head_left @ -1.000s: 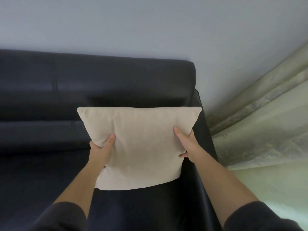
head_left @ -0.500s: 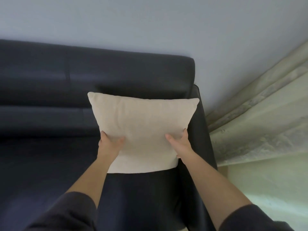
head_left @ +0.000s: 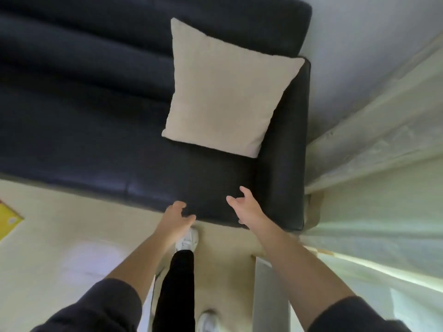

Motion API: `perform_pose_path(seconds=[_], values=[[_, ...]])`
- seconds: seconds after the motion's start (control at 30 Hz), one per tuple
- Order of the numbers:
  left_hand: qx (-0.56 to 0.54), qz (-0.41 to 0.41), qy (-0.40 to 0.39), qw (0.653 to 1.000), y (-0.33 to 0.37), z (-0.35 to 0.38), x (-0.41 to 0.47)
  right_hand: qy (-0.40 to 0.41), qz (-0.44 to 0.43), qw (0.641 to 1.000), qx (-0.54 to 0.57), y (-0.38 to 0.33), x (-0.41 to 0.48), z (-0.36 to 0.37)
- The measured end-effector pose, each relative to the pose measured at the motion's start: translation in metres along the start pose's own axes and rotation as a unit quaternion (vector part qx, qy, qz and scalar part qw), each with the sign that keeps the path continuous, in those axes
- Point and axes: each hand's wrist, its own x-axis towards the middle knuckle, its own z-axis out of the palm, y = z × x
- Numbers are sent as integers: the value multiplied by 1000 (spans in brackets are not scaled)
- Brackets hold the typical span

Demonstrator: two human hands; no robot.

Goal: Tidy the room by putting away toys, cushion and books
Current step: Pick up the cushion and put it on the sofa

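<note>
At the sofa's right end: the beige cushion (head_left: 227, 89) is propped in the corner, leaned back on the backrest (head_left: 143, 15), with its right corner laid against the armrest (head_left: 285, 152) and its lower edge set on the seat
Sofa (head_left: 84, 116): dark and leather-like, it is seen running from the left edge of view to the armrest
Left grip (head_left: 176, 218): held over the seat's front edge, fingers loosely curled and parted, nothing held; it is kept well apart from the cushion
Right grip (head_left: 247, 209): held over the seat's front right corner, near the armrest, fingers spread and slightly bent, nothing held
Between grips and cushion: only a stretch of dark seat is seen
Floor (head_left: 60, 236): pale cream, with a soft patch of light shown on it in front of the sofa
Yellow item (head_left: 8, 219): laid flat on the floor and cut off by the left edge of view; what it is cannot be told
Leg and shoes: a black trouser leg (head_left: 177, 283) and a white shoe (head_left: 188, 240) are seen just before the sofa's front, partly covered by the left forearm; a second shoe (head_left: 207, 322) is seen at the bottom edge
Curtain (head_left: 383, 140): pale and sheer, hung just beside the armrest on the right
Wall (head_left: 359, 32): plain grey-blue, seen behind the backrest
Grey slab (head_left: 271, 295): a pale upright edge is seen below the right forearm; what it belongs to cannot be told
</note>
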Motion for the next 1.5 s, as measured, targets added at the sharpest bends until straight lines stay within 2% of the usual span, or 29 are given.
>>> perform_pose_path(seconds=[0.17,0.3,0.7,0.9,1.07,1.2,1.5], values=[[29,-26,-10,999,-68,57,-85,-26,15,999,-22,92,-49,32],[27,-21,-6,999,-109,75,-116,-20,4,998,-59,130,-56,67],[-54,-125,88,987,-281,44,-167,-132,-51,970,-198,148,-98,228],[-85,-168,126,974,-377,4,-183,-163,-45,963,-209,146,-118,322],[-119,-200,138,963,-469,-29,-191,-184,-25,961,-207,150,-134,427],[-145,-229,145,952,-567,-55,-189,-203,-35,954,-220,161,-141,534],[-187,-305,161,920,-795,-60,-180,-251,25,936,-246,250,-124,769]])
